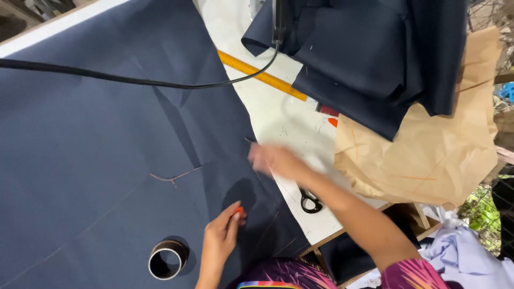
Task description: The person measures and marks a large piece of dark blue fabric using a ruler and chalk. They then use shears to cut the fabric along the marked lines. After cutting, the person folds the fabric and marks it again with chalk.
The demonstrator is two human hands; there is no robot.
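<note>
A large dark navy cloth (107, 139) lies spread over the white table (278, 118). My left hand (222, 233) rests on the cloth near its lower right part and pinches a small orange piece of chalk (239, 210) between its fingertips. My right hand (270, 159) is blurred by motion at the cloth's right edge, where cloth meets bare table; its fingers cannot be made out. Thin chalk lines (174, 176) mark the cloth left of both hands.
Black-handled scissors (309, 202) lie on the table under my right forearm. A yellow ruler (262, 76) and a black cord (134, 80) cross above. Folded navy pieces (375, 53) lie on brown pattern paper (428, 155). A round roll (167, 259) stands on the cloth.
</note>
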